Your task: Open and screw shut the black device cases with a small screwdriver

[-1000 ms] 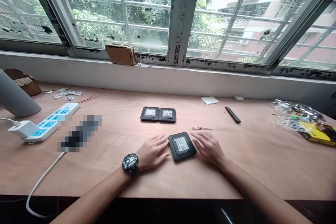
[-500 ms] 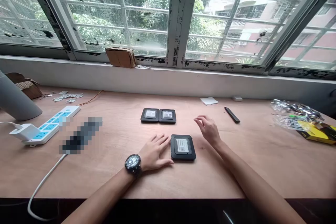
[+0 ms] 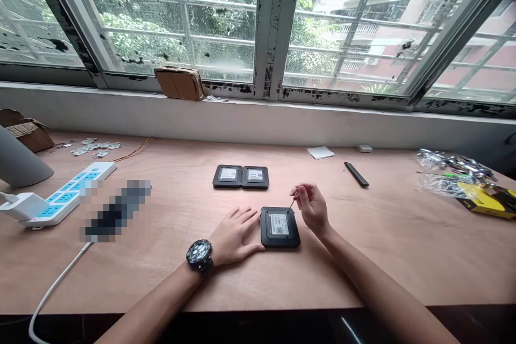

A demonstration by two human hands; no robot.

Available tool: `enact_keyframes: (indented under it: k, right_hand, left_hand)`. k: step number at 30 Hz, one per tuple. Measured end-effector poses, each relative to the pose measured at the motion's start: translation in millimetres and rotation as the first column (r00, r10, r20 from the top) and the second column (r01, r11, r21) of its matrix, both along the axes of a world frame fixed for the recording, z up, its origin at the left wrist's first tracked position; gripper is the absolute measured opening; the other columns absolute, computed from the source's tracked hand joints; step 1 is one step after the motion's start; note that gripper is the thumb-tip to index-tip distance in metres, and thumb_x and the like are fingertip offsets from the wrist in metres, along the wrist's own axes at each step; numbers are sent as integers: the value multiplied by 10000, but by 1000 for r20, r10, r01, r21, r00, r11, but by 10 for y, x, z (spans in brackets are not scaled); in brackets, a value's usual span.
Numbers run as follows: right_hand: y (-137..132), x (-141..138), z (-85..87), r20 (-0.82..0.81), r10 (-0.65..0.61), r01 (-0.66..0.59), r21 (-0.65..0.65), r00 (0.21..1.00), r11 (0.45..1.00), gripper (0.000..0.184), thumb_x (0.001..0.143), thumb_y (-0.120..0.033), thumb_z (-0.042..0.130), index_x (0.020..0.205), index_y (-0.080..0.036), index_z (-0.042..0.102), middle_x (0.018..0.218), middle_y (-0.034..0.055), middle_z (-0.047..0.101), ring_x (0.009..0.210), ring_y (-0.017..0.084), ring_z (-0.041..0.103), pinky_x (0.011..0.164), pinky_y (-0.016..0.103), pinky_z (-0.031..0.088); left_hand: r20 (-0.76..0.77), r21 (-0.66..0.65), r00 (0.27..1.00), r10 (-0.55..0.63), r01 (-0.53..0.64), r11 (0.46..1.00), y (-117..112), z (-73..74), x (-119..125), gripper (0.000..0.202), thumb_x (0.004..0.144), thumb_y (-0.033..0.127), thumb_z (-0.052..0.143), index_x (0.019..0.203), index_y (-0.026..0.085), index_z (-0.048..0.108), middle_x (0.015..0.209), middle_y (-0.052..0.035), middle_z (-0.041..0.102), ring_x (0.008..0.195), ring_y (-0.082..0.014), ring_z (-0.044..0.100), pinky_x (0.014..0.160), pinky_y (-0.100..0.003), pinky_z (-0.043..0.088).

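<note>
A small black device with a white label [image 3: 279, 227] lies flat on the wooden table [image 3: 363, 247] in front of me. My left hand [image 3: 236, 236] rests flat beside its left edge, fingers spread and touching it; a black watch sits on that wrist. My right hand [image 3: 312, 206] is pinched on a thin small screwdriver [image 3: 294, 202], whose tip points down at the device's upper right corner.
Two more black devices [image 3: 241, 176] lie side by side further back. A blue-and-white power strip [image 3: 66, 197] with a white cable is at the left, a black stick [image 3: 357, 174] and white pad [image 3: 320, 152] behind, plastic bags and a yellow package [image 3: 481, 197] at the right.
My right hand left the device, reached back to the small screwdriver, picked it up and brought its tip to the device. The device was squared up; my left hand stayed beside it.
</note>
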State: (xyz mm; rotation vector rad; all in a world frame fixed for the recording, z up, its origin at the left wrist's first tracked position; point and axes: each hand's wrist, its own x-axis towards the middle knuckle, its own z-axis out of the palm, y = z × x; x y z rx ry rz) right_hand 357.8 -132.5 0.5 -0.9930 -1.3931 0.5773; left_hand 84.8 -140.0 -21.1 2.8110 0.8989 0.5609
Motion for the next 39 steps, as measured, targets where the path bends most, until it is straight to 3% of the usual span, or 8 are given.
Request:
enact_keyframes:
  k: [4, 7, 12, 15, 18, 25, 29, 39]
  right_hand:
    - [-27, -6, 67, 44, 66, -64, -59, 997, 996, 219, 947, -431, 645, 916, -232, 558, 965, 54, 688, 698, 156, 607, 611, 303, 509]
    - [-43, -6, 129, -39, 103, -107, -112, 994, 988, 307, 883, -425, 730, 885, -242, 482, 922, 29, 686, 721, 156, 627, 594, 275, 499]
    - [-99, 112, 183, 25, 287, -273, -232, 958, 934, 345, 955, -498, 607, 1164, -227, 562, 836, 13, 652, 571, 123, 547, 503, 262, 457]
    - [-119, 105, 221, 80, 216, -200, -167, 973, 965, 326, 1008, -501, 506, 1049, -215, 658, 862, 37, 647, 560, 118, 506, 516, 280, 463]
    - [-82, -67, 263, -37, 67, -69, -58, 997, 996, 321, 1017, -508, 480, 949, -236, 637, 808, 36, 631, 568, 138, 505, 464, 268, 426]
    - [74, -459, 140, 84, 186, -180, -73, 979, 981, 329, 1012, -521, 488, 906, -239, 622, 790, 31, 620, 666, 160, 562, 560, 281, 493]
    - [120, -456, 51, 46, 180, -176, -90, 983, 980, 338, 1005, -534, 492, 919, -233, 619, 777, 25, 609, 656, 160, 555, 526, 268, 469]
    - [115, -437, 68, 30, 269, -265, -94, 963, 960, 300, 1027, -472, 479, 990, -228, 649, 798, 14, 624, 564, 124, 483, 496, 269, 397]
  left_hand:
    - [4, -4, 1000, -6, 6, 1000, 6, 10, 5, 818, 918, 672, 573, 1539, 179, 373, 1510, -138, 507, 1398, -332, 463, 1179, -521, 321]
    - [9, -3, 1000, -7, 7, 1000, 17, 9, -6, 779, 929, 649, 576, 1522, 176, 399, 1492, -130, 527, 1388, -327, 469, 1178, -515, 325]
    - [42, 15, 999, 22, -23, 1000, 64, 3, -87, 731, 923, 657, 580, 1471, 185, 475, 1461, -132, 556, 1359, -326, 494, 1163, -506, 348]
    - [28, 11, 997, 65, -65, 998, 109, -10, -159, 723, 917, 667, 583, 1448, 182, 509, 1468, -143, 545, 1365, -334, 487, 1159, -518, 352]
    - [11, 3, 995, 99, -99, 995, 164, -39, -237, 714, 913, 679, 577, 1431, 189, 536, 1496, -160, 510, 1385, -351, 466, 1145, -531, 372]
    - [59, 19, 980, 192, -193, 981, 270, -51, -417, 527, 958, 572, 587, 1331, 201, 619, 1496, -150, 503, 1370, -322, 488, 1111, -488, 436]
    - [63, 3, 975, 211, -212, 977, 264, -9, -419, 449, 978, 511, 589, 1304, 205, 633, 1438, -132, 556, 1312, -295, 540, 1085, -456, 465]
    - [80, -7, 980, 184, -184, 983, 288, -50, -394, 420, 982, 477, 597, 1313, 220, 634, 1435, -117, 566, 1323, -297, 532, 1103, -459, 452]
